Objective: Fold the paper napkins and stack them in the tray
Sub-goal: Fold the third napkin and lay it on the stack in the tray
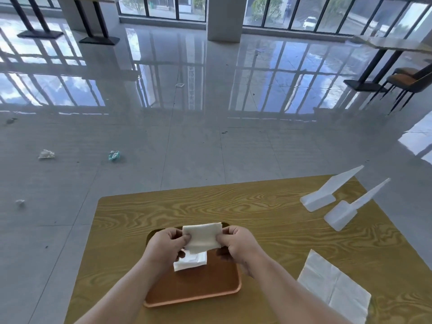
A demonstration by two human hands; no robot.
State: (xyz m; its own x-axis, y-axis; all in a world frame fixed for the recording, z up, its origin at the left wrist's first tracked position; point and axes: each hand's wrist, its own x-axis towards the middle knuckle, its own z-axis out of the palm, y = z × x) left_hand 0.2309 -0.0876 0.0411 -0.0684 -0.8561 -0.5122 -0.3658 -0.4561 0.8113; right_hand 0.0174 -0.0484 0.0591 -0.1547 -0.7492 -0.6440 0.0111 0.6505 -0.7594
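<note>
Both of my hands hold one folded white paper napkin [203, 237] in the air above the far part of the brown tray [205, 293]. My left hand [167, 245] pinches its left edge and my right hand [237, 242] pinches its right edge. Under the held napkin, a small stack of folded white napkins [190, 263] lies inside the tray, partly hidden by my left hand. An unfolded white napkin [334, 286] lies flat on the wooden table [257, 206] to the right of the tray.
Two white plastic scoop-like pieces [322, 197] [346, 212] sit at the table's far right corner. Crumpled scraps of paper [46, 154] lie on the shiny tiled floor beyond the table. Other tables and chairs [406, 83] stand far off.
</note>
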